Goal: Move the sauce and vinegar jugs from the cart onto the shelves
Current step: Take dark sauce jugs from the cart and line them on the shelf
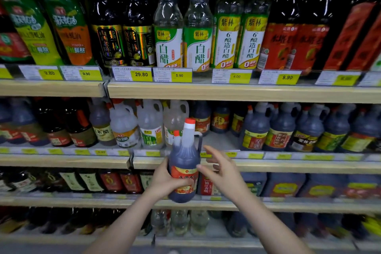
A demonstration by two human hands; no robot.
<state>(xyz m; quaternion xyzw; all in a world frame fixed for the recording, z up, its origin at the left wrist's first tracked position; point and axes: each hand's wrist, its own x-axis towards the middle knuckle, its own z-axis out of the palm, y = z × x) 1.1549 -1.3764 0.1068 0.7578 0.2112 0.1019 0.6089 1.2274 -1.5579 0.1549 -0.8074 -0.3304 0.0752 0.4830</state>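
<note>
A dark vinegar jug with a red cap, a clear handle and a red label is held upright in front of the second shelf. My left hand grips its lower body from the left, thumb across the label. My right hand is just right of the jug with fingers spread and relaxed, fingertips near the jug's side and handle. Behind the jug, a gap on the shelf lies between clear white-vinegar jugs and dark jugs. The cart is out of view.
The top shelf carries tall sauce and vinegar bottles above yellow price tags. Lower shelves hold square dark jugs and small bottles. Several smaller dark jugs stand at the back of the gap.
</note>
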